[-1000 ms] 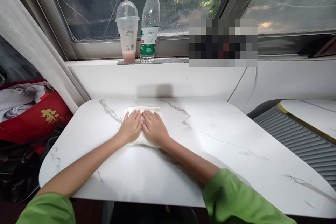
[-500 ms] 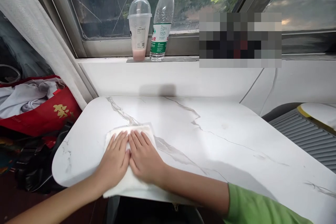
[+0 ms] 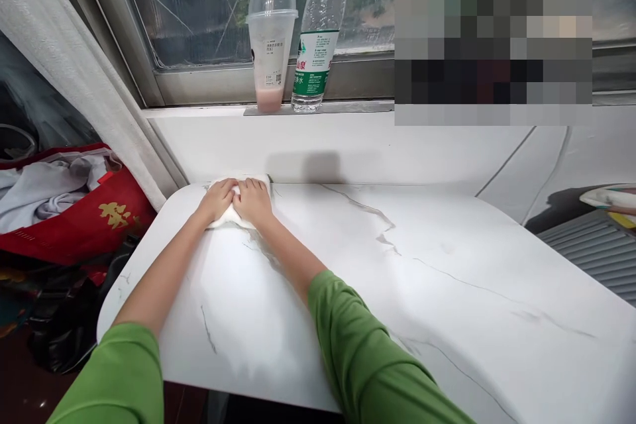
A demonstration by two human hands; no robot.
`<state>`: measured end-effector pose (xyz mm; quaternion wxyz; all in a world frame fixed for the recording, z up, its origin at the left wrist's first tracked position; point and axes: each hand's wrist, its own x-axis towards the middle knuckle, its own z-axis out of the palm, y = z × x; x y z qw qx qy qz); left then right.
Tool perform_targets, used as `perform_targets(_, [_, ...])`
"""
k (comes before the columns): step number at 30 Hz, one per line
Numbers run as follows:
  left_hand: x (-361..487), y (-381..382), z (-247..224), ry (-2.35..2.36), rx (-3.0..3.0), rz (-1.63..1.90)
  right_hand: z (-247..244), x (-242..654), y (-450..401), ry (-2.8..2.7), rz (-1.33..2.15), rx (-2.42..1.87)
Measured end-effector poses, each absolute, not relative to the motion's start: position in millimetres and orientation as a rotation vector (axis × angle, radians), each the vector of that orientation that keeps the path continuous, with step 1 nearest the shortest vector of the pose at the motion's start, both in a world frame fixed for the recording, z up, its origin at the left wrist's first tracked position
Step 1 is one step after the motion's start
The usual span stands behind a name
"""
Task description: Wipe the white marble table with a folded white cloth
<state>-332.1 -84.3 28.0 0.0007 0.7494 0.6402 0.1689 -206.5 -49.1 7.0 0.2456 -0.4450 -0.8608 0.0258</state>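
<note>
Cloth point(image 3: 231, 216), white, laid flat at the far left of the table, against or nearly against the wall point(image 3: 422, 146); judged light, soft and limp, not fragile, likely to slide under pressure and bunch if pushed; best held by spread palms across its middle, or lifted by a near corner; damp or dry, cannot tell. Table point(image 3: 447, 245), white, grey-veined, rounded corners. Curtain point(image 3: 59, 33), pale, hanging at left. Bag point(image 3: 124, 205), red, gold-marked, clothing inside. Bottle point(image 3: 318, 33), clear, green label, upright on the sill point(image 3: 362, 107). Cup point(image 3: 271, 46), domed lid, straw, pink remainder, just beside the bottle. Left hand point(image 3: 218, 201) and right hand point(image 3: 252, 201), palms down on the cloth, side by side, fingers unclenched, resting on it rather than gripping.
</note>
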Motion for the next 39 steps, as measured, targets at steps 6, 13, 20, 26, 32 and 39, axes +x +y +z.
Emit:
perform_targets(6, [-329.0, -91.8, 28.4, 2.03, 2.395, 0.462, 4.9, -201.1, -49.5, -2.413, 0.064, -1.153])
perform_targets(13, [-294.8, -162.3, 12.6, 2.138, 2.389, 0.415, 3.7, -155.6, -103.9, -2.52, 0.132, -0.905])
perform_targets(20, [-231.9, -262.7, 5.5, 2.117, 2.466, 0.452, 1.2, -85.3, -197.6, -2.556, 0.096, -0.791])
perform_targets(26, [-209.5, -283.4, 8.5, 1.96, 2.592, 0.392, 1.5, -53.9, -225.6, -2.571, 0.101, -0.777])
perform_targets(32, [-209.3, -219.7, 10.3, 1.941, 2.454, 0.399, 2.0, -60.9, -165.9, -2.536, 0.13, -0.87])
perform_targets(39, [-203.1, -97.5, 14.0, 1.981, 2.353, 0.511, 0.1, -66.3, -50.5, -2.491, 0.129, -0.99])
